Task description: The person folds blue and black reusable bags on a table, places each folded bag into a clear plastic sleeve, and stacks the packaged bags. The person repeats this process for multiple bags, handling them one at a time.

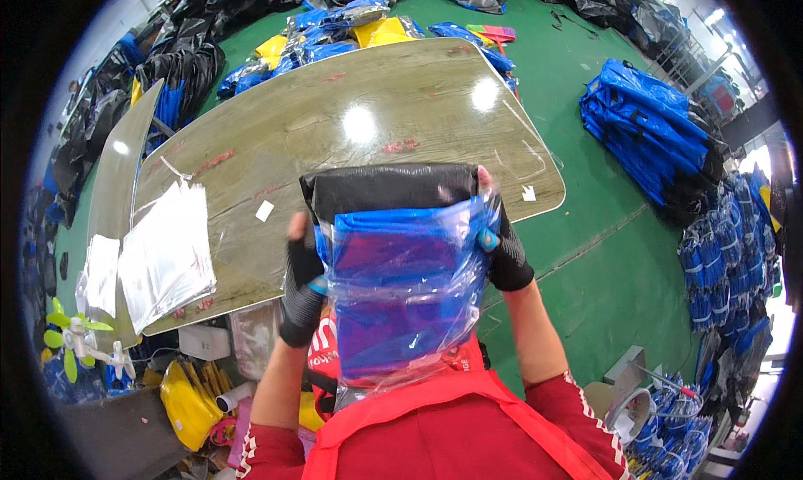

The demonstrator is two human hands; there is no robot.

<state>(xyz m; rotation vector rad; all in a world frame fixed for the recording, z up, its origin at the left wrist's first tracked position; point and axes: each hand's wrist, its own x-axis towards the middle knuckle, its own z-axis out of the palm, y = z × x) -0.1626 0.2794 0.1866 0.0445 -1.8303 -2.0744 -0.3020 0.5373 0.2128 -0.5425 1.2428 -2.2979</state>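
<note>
Red fabric fills the lower edge, an apron over red sleeves, and both forearms are raised from it, elbows low, wrists up. A clear plastic bag [407, 300] is held upright close to the chest, between the two hands, with a folded blue and black item [390, 229] sitting inside it; the black upper end sticks out above the bag's mouth. The left hand [299, 266], in a black fingerless glove, is clamped on the bag's left edge. The right hand [500, 244], gloved the same way, is gripped on the right edge, fingers curled over the top corner. Beyond, a glossy brown counter [351, 120] is seen, with a stack of clear flat bags [167, 254] lying at its left end. Further off, blue and yellow packets [335, 32] are heaped at the counter's far edge, and blue bundles [648, 124] are piled on the green floor [602, 254] to the right.
</note>
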